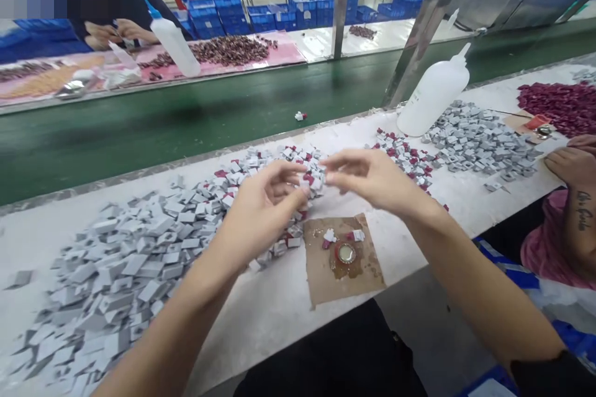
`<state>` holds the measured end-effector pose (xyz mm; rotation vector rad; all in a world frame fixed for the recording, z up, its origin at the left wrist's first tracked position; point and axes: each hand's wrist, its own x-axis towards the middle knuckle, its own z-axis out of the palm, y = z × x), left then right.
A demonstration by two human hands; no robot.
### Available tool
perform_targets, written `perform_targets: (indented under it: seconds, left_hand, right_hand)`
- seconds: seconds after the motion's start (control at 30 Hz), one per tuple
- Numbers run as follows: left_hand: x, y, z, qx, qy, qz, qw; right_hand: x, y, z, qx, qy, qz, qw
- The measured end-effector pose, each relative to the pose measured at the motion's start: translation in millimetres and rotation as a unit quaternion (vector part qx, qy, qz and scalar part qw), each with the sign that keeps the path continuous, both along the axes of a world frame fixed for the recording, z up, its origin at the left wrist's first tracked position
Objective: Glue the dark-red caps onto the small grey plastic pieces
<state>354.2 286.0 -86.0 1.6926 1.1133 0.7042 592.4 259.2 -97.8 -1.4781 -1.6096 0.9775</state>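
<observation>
My left hand [270, 205] is over the near edge of a mixed heap of grey and red parts, its thumb and fingers curved around a small grey-and-red part [313, 178]. Facing it from the right, my right hand [367, 177] has thumb and fingertips close to the same part; whether they touch it is too small to tell. Below the hands lies a stained brown cardboard piece [321, 279] with a small round cap of liquid [346, 253] and two red-and-white parts [357, 236]. Many loose grey parts [153, 229] spread to the left.
A white squeeze bottle [433, 96] stands beyond more grey parts [484, 136]. Behind the table runs a green conveyor belt [223, 115] with one small part [300, 116] on it. A person's tattooed arm [582, 205] is at right; another person's hands [118, 32] are across the belt.
</observation>
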Motion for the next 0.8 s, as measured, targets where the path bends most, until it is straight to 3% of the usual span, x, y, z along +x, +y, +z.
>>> perform_targets:
  seconds: [0.1, 0.23, 0.3, 0.4, 0.5, 0.6, 0.7, 0.8]
  left_hand:
    - [6, 52, 12.5, 0.071, 0.134, 0.104, 0.983]
    - [18, 131, 8.7, 0.050, 0.253, 0.166, 0.952]
    - [23, 166, -1.3, 0.027, 0.287, 0.174, 0.942]
    - [26, 203, -19.8, -0.002, 0.331, 0.157, 0.930]
    - [29, 223, -34.3, -0.031, 0.360, 0.126, 0.924]
    - [27, 229, -37.1, -0.035, 0.384, 0.112, 0.916]
    - [13, 224, -23.5, -0.005, 0.405, 0.115, 0.907]
    - [-17, 201, 5.5, 0.034, 0.403, 0.101, 0.909]
  right_hand:
    - [-7, 91, -1.2, 0.023, -0.190, -0.085, 0.978]
    - [-29, 195, -22.5, 0.024, -0.243, -0.077, 0.967]
    - [-39, 225, -33.1, 0.024, -0.254, -0.053, 0.965]
    - [-48, 247, -40.8, 0.012, -0.259, -0.044, 0.965]
    - [-47, 244, -36.1, 0.008, -0.239, -0.067, 0.969]
    - [-32, 215, -22.7, 0.007, -0.193, -0.061, 0.979]
    - [-6, 162, -9.4, -0.007, -0.116, -0.030, 0.993]
    - [24, 85, -6.0, 0.019, -0.071, -0.049, 0.996]
